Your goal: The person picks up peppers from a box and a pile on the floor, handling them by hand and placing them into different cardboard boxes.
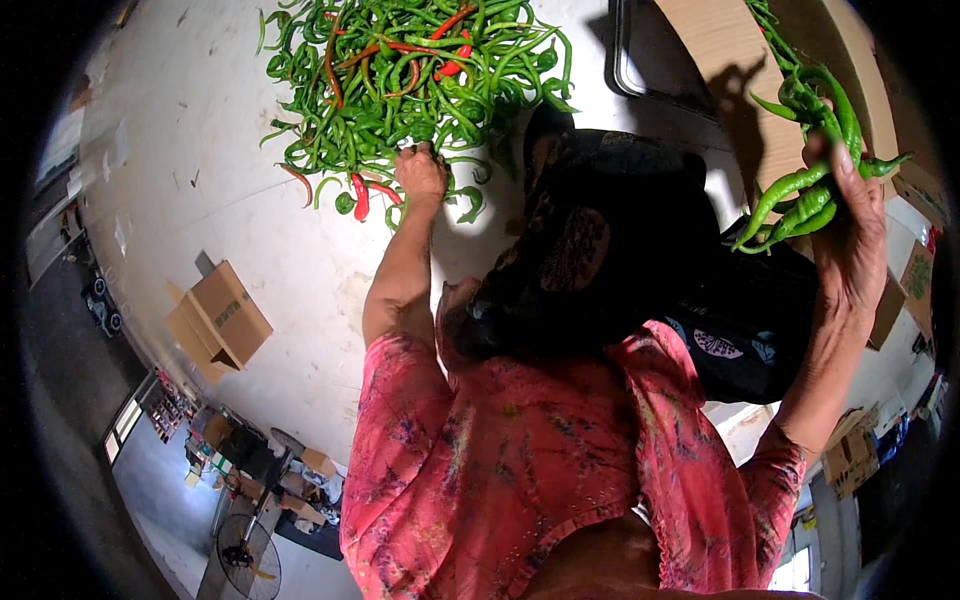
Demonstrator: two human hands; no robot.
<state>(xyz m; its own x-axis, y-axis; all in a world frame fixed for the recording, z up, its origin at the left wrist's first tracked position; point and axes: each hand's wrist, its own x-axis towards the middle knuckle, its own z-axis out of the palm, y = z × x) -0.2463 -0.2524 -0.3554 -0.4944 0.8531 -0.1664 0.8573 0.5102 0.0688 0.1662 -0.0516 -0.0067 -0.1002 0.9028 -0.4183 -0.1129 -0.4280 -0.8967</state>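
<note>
A large heap of green chili peppers (405, 75), with a few red ones mixed in, lies on the pale floor at the top. My left hand (421, 174) reaches into the near edge of the heap, its fingertips among the peppers; whether it grips one is hidden. Near it lies a red chili pepper (361, 197). At the right, my right hand (851, 191) is raised and closed around a bunch of long green chili peppers (806, 199). The bunch is in front of an open cardboard box (694, 30), in which more green peppers show.
A dark tray-like object with a metal rim (637, 82) lies between heap and box. An empty-looking cardboard carton (229, 319) sits on the floor at left. My knees in dark patterned cloth (622, 225) are between my arms. A standing fan (247, 555) is at lower left.
</note>
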